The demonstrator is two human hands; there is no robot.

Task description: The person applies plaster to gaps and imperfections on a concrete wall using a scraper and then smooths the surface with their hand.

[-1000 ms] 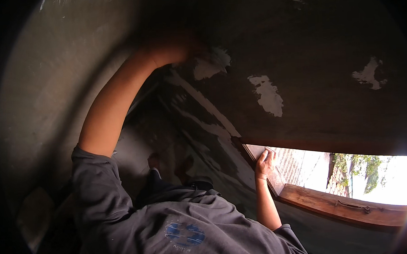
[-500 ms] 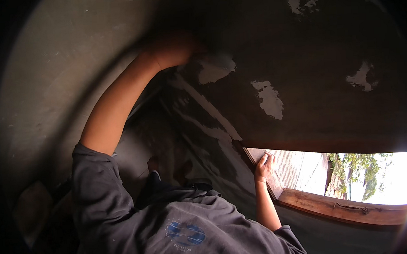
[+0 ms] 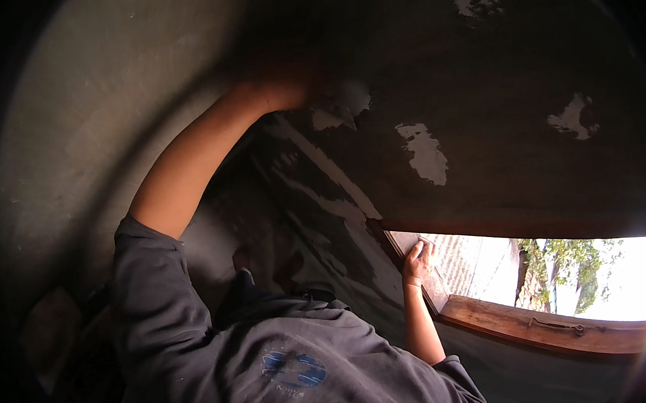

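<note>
My left arm is raised across the left side, and my left hand [image 3: 289,86] is up at the dark wall [image 3: 494,165]. Deep shadow hides most of its fingers. They seem closed round something, for a flat pointed corner juts out beside them over a pale patch [image 3: 326,119]; its kind cannot be made out. Lower right, my right hand [image 3: 417,264] grips the side of the wooden window frame [image 3: 433,290], fingers curled over its edge.
More pale patches [image 3: 425,154] mark the dark wall. The window's wooden sill [image 3: 545,326] carries a metal hook latch [image 3: 557,327]. Outside stand corrugated sheeting [image 3: 459,260] and leafy branches [image 3: 589,269] in bright light. A lighter wall [image 3: 69,162] curves along the left.
My left hand has shifted slightly right along the wall, and the pointed corner now shows over the pale patch. My right hand stays on the window frame.
</note>
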